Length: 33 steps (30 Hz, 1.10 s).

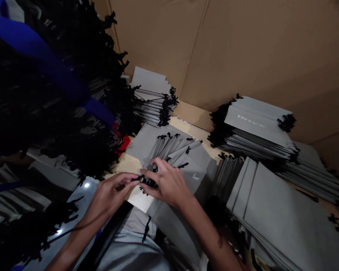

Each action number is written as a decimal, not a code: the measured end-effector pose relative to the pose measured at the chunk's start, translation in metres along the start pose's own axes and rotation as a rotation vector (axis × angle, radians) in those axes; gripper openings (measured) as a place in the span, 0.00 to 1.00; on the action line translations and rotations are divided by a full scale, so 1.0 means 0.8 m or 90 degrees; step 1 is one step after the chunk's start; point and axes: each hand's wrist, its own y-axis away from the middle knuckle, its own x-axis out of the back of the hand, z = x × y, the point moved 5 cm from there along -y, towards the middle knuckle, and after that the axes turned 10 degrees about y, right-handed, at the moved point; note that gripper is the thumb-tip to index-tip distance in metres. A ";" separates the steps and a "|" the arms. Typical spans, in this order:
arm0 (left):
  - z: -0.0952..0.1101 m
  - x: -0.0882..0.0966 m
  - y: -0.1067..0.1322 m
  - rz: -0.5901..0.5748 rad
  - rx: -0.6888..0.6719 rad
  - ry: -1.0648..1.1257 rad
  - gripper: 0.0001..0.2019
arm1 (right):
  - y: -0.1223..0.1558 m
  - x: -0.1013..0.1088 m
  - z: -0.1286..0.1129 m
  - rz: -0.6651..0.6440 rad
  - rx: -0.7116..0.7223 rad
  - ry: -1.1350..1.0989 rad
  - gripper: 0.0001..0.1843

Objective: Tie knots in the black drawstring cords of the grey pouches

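Black drawstring cords (147,182) are gripped at lower centre between the pinched left hand (110,192) and right hand (166,184); grey pouches (183,158) are fanned lengthwise toward upper right, their cord ends bunched darkly and hard to separate.

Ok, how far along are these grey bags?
Looks done: squared stacks of grey drawstring bags at the right and back. In hand: the left hand and right hand gather black cords at a fanned bundle. Apparently left: the large dark heap of cords and bags at the view's left, though its state is hard to tell.
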 end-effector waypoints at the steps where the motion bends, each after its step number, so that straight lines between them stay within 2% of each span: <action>1: -0.001 0.001 0.000 0.003 0.001 0.013 0.11 | -0.001 -0.001 -0.001 0.000 -0.003 0.005 0.22; 9: -0.003 0.004 -0.005 -0.022 -0.007 0.012 0.09 | -0.003 -0.003 -0.005 0.018 -0.012 0.003 0.19; 16: 0.015 0.007 -0.003 -0.007 -0.124 0.011 0.05 | 0.001 -0.008 -0.001 0.067 -0.006 -0.017 0.19; 19: 0.022 0.007 -0.005 -0.004 -0.137 0.023 0.05 | 0.003 -0.009 0.001 0.114 -0.003 -0.036 0.18; 23: 0.021 0.006 -0.008 -0.016 -0.110 0.028 0.07 | 0.006 -0.007 0.005 0.144 0.001 -0.078 0.19; 29: 0.001 -0.003 -0.003 0.007 0.066 0.110 0.15 | 0.011 -0.001 0.009 0.110 -0.005 -0.140 0.24; 33: 0.016 -0.019 -0.002 -0.019 0.072 0.171 0.10 | 0.015 0.002 0.013 0.102 0.003 -0.201 0.29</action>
